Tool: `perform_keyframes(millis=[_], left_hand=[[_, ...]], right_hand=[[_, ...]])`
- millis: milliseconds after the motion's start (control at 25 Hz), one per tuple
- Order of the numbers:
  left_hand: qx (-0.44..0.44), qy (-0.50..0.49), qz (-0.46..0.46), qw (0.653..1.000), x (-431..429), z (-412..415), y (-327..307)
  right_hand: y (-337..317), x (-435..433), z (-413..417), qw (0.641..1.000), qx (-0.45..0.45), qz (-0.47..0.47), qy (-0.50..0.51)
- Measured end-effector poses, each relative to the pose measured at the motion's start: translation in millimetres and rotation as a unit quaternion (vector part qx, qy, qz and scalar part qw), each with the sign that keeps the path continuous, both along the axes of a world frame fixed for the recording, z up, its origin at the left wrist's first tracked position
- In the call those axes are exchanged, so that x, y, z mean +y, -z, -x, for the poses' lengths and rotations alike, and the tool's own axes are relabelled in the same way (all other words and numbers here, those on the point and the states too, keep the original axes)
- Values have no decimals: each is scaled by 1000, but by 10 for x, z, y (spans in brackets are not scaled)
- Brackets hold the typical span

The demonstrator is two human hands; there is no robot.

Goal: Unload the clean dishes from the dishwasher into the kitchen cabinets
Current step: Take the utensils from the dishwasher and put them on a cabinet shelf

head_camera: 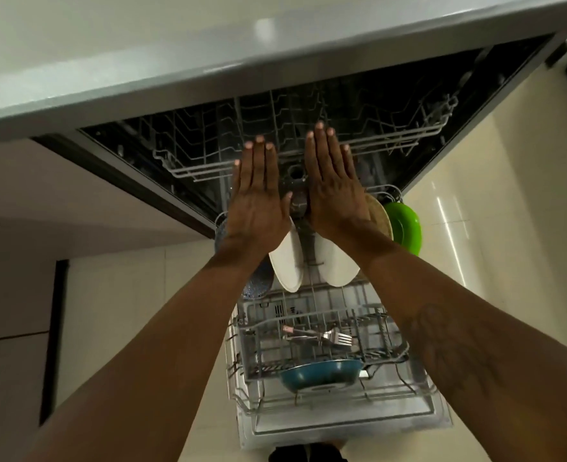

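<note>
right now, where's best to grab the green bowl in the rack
Probably pinch the green bowl by its upper rim, coming from above on the right. It stands on edge at the row's right end, with the tan plate close on its left.

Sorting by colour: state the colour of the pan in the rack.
The pan is teal blue; head view.

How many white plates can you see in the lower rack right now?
2. The left white plate stands below the left hand; the right white plate stands below the right hand. The hands may hide more.
</note>
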State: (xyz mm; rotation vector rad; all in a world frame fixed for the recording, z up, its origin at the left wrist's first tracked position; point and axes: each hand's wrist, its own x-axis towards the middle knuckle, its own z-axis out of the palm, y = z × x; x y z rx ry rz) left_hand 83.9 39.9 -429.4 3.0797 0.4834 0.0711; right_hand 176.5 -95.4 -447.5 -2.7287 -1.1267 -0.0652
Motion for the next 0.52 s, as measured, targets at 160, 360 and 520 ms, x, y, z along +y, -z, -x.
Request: perform_keyframes(millis=[160,360,520], left_hand=[[-17,25,-7,1000,24,69,22],[-12,29,88,996,-360,563,401],[155,36,199,967,-849,1390,865]], right_hand=[[-65,2,52,1000,-2,-23,0],[213,-483,556,994,97,-35,-27],[778,-1216,1349,968,247,37,-13]])
